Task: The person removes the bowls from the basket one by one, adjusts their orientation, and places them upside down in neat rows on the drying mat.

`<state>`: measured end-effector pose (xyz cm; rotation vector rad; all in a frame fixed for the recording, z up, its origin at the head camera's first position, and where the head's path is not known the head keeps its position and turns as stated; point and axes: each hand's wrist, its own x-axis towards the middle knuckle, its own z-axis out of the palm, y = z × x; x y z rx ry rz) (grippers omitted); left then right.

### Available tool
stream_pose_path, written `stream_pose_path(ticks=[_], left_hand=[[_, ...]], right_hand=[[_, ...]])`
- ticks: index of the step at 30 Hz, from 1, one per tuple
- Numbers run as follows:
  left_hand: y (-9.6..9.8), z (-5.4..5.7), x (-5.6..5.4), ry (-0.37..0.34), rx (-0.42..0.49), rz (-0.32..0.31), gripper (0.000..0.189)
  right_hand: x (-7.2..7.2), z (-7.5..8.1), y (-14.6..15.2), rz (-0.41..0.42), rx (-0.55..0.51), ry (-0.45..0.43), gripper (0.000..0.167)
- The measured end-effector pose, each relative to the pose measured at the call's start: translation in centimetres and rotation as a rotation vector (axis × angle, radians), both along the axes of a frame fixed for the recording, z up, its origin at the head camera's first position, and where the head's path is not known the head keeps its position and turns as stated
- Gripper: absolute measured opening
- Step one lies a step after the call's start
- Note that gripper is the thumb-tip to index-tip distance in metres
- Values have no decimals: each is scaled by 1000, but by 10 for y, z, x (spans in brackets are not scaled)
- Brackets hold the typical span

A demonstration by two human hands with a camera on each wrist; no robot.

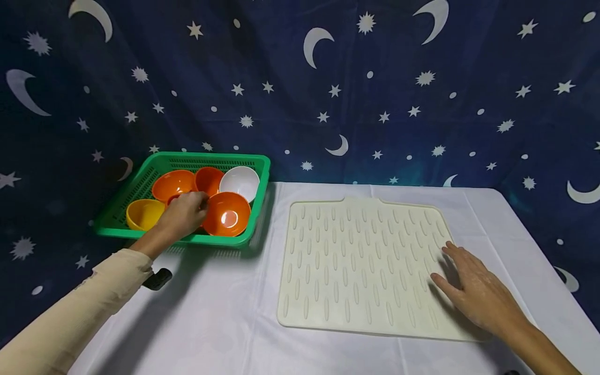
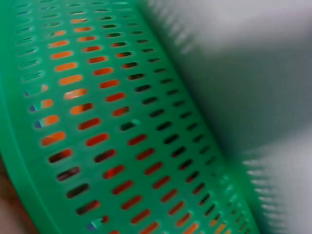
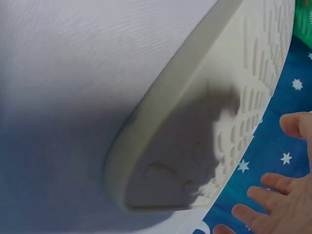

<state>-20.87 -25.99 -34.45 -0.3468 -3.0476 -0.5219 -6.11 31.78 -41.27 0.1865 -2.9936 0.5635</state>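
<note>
My left hand reaches over the near wall of a green basket, fingers bent down among the bowls. Right of its fingertips is an orange bowl; part of another reddish-orange bowl shows behind the hand. The hand hides its fingertips, so I cannot tell whether they pinch a rim. In the left wrist view the slotted basket wall blocks the bowls. My right hand hovers over the right edge of a cream ridged mat, fingers spread, holding nothing; in the right wrist view its fingers are apart.
Also in the basket are a yellow bowl, a white bowl and two orange bowls at the back. A white cloth covers the table. Behind hangs a dark blue curtain with moons and stars.
</note>
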Motion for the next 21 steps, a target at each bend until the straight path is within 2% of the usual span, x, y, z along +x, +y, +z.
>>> stream_pose_path(ticks=[5,10,17,21], left_hand=[[1,-3,7,152,46,-13,29],[5,-6,12,289,88,-38,23],[11,-7,14,361,136,-36,25],[11,-5,16,423,209,-42,28]], right_hand=[[-1,6,-5,7,-9,-8,71],[-7,14,-17,22,-24,-44,70],[-7,14,-30,34,-44,-49,68],[-6,14,-35,35,-52,-49,68]])
